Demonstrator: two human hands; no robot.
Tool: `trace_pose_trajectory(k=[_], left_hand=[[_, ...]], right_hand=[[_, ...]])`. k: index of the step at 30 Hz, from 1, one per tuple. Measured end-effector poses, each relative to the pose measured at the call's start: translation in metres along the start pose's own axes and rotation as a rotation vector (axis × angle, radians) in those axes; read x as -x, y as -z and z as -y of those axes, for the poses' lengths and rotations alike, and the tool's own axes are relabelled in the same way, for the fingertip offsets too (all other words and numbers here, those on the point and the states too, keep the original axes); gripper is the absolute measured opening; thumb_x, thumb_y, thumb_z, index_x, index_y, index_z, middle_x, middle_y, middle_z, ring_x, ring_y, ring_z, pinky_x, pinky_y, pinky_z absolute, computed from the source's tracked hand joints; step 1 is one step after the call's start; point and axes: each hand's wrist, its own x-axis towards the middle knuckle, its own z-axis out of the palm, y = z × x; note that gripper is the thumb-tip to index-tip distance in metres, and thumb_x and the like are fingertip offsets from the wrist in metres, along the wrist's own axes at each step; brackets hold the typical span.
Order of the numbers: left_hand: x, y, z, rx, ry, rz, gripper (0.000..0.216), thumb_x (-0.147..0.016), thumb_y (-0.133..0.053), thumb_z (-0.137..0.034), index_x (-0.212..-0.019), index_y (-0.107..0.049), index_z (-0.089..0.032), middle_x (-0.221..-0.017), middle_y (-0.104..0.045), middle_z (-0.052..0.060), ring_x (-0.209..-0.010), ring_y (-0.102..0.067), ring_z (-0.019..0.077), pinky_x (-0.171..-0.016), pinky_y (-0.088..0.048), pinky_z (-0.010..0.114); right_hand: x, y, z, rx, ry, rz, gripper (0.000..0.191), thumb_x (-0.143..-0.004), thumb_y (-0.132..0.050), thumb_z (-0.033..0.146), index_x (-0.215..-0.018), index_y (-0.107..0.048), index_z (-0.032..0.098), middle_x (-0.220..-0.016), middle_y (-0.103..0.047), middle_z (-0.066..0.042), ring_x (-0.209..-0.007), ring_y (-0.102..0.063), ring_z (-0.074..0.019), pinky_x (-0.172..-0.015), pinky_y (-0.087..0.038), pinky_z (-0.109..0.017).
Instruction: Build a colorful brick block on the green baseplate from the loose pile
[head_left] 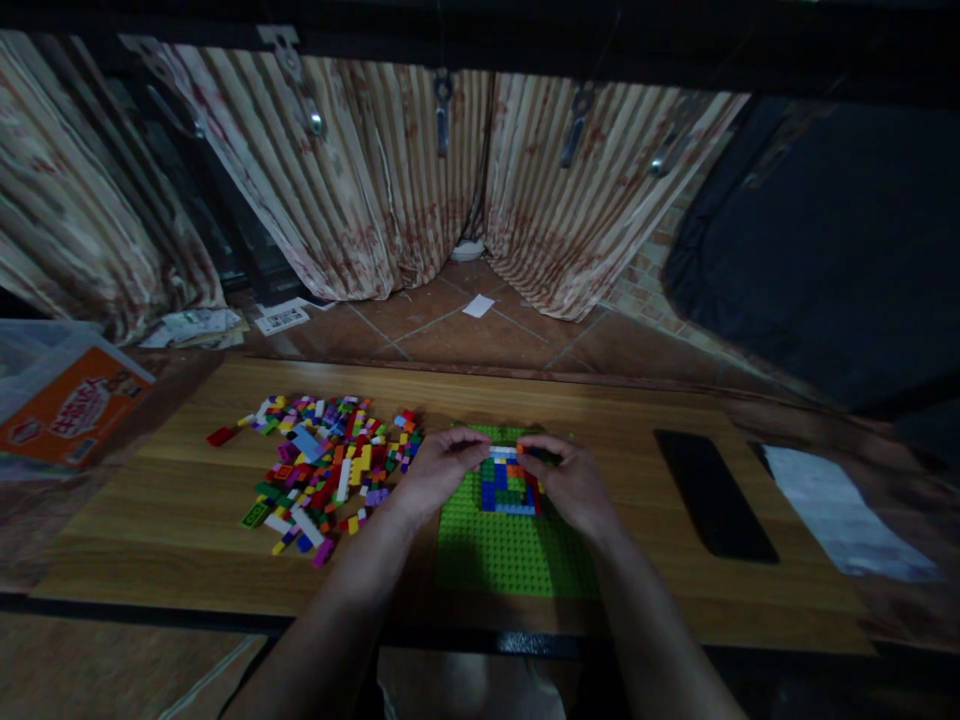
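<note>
A green baseplate [510,570] lies on the table before me, with a low block of toy bricks [493,490] in blue, green, red, orange and white built on its upper middle. My left hand [444,462] is at the build's far left corner, thumb and index finger closed on the left end of a white brick [502,452]. At the far right corner, my right hand [568,480] pinches a small orange brick [520,449]. Fingertips partly cover both bricks, so whether they are pressed down fully cannot be made out.
Loose bricks [330,450] in many colours are spread over the left of the wooden table [172,530]. A black phone-like slab [714,495] lies on the right, beside a white paper sheet [844,510]. A clear plastic box [52,350] with an orange label stands at far left.
</note>
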Motion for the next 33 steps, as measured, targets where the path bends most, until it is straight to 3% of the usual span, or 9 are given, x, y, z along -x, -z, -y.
trace_pose_trajectory(k=[33], left_hand=[[-0.0006, 0.0012, 0.0028, -0.145, -0.072, 0.007, 0.013, -0.07, -0.067, -0.024, -0.077, -0.073, -0.015, -0.066, -0.063, 0.0, -0.064, -0.052, 0.0128, -0.066, -0.04, 0.025]], right_hand=[[0.0051, 0.0007, 0.0087, 0.09, 0.076, 0.024, 0.02, -0.079, -0.063, 0.032, -0.093, -0.074, 0.024, -0.096, -0.075, -0.004, -0.088, -0.068, -0.0209, -0.086, -0.05, -0.04]])
